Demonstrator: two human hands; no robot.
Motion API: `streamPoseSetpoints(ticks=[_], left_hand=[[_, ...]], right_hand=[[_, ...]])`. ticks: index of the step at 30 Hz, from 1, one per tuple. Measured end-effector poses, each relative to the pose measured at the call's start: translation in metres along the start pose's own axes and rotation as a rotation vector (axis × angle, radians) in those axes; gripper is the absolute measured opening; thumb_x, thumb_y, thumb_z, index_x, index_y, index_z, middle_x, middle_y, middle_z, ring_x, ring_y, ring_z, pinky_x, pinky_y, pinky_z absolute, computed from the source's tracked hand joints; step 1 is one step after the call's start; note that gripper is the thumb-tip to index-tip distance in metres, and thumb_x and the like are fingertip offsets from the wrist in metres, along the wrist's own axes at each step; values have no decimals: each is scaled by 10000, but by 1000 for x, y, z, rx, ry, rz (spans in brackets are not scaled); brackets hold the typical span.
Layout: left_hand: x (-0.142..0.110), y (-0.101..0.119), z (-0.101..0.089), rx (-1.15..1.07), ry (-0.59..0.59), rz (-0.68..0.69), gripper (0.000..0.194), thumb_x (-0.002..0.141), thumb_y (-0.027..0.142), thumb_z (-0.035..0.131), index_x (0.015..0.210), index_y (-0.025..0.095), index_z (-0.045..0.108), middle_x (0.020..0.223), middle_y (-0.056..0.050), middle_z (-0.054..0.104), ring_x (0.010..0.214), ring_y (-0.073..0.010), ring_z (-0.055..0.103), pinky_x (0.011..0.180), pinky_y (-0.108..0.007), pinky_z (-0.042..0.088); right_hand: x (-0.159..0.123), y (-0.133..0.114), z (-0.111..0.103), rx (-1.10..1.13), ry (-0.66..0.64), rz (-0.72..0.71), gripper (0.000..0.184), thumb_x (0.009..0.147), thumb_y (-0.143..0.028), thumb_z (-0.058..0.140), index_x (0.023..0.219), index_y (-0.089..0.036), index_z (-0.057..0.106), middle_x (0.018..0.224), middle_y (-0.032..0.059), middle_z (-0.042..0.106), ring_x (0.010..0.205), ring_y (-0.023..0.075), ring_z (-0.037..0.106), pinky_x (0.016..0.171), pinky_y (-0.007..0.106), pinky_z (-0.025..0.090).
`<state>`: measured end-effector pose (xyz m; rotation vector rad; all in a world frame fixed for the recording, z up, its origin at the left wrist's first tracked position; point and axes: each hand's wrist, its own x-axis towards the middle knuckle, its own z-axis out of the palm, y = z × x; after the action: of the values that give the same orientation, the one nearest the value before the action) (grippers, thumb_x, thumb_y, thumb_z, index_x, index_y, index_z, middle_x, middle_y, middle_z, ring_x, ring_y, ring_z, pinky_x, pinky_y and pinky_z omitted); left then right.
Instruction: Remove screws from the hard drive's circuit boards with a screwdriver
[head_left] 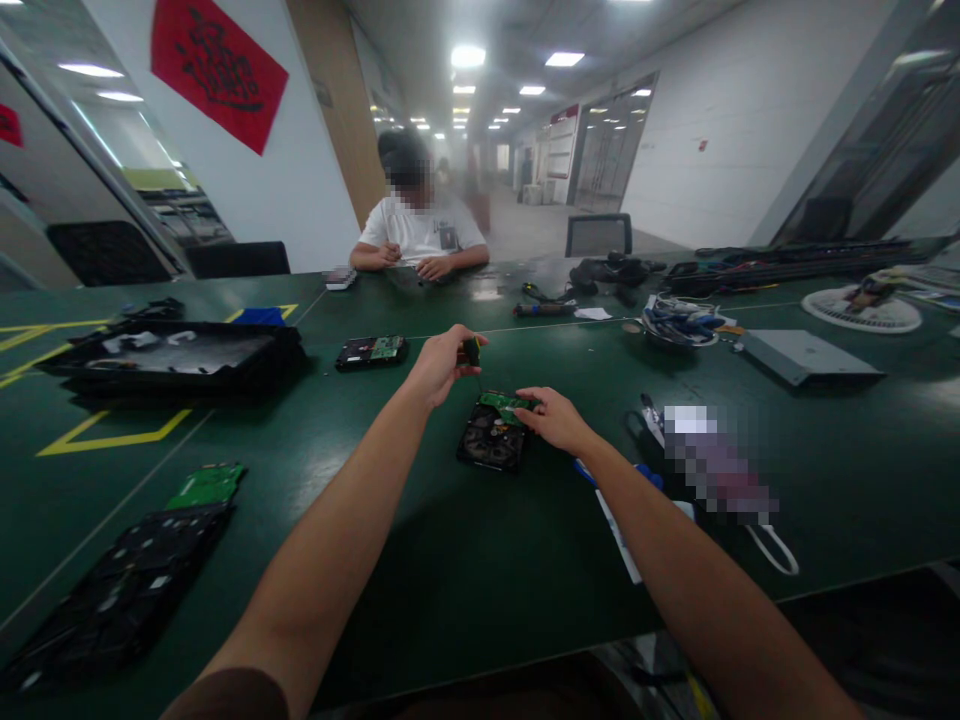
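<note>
A hard drive (pixel 489 443) lies on the green table in front of me, its green circuit board (pixel 504 405) facing up at the far end. My left hand (pixel 444 366) is closed round the dark handle of a screwdriver (pixel 471 350), held above the drive's far left corner. Its thin shaft points down toward the board; whether the tip touches a screw is too small to tell. From the right, my right hand (pixel 553 418) grips the drive's edge, with thumb and fingers on the circuit board.
Another hard drive (pixel 370 352) sits beyond my left arm. More drives (pixel 124 575) lie at the near left, and black trays (pixel 172 360) at the far left. Cables (pixel 679 322) and a silver box (pixel 810 357) stand right. A person (pixel 420 235) sits opposite.
</note>
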<state>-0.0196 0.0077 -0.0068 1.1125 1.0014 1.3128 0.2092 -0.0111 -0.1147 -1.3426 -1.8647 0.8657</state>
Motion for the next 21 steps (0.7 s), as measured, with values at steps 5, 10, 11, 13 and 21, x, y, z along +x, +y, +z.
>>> streamPoseSetpoints(ticks=[5,10,11,13,21], left_hand=[[-2,0,2,-106,-48,-84,207,754,312,605,845,135,660,806,-100,672,745,-190,645,614,-296,550],[-1,2,2,-55,-17,-5,159,744,283,599,776,141,663,764,-84,646,720,-180,624,624,-302,558],[-1,3,2,-13,-3,16,169,746,289,598,762,139,675,784,-91,649,718,-178,616,592,-283,543],[-2,4,1,44,8,33,190,751,301,604,759,134,696,840,-107,660,724,-177,610,558,-265,524],[-2,0,4,-88,-31,-10,198,740,309,635,840,138,645,799,-96,682,747,-197,662,625,-306,556]], right_hand=[[0,1,0,-5,-10,-9,504,856,-421,720,1311,-217,643,1008,77,641,800,170,594,746,323,512],[0,2,-1,-19,-16,-14,511,865,-437,705,1318,-212,635,1020,71,636,795,159,587,744,314,505],[0,2,-1,-26,-17,-19,512,867,-439,701,1319,-208,634,1032,73,636,794,156,586,744,312,504],[1,3,0,-41,-15,-28,514,869,-440,699,1318,-200,632,1056,78,634,792,152,584,744,311,501],[2,3,-1,-72,-4,-52,471,872,-390,704,1295,-189,645,1119,95,630,799,145,587,740,295,496]])
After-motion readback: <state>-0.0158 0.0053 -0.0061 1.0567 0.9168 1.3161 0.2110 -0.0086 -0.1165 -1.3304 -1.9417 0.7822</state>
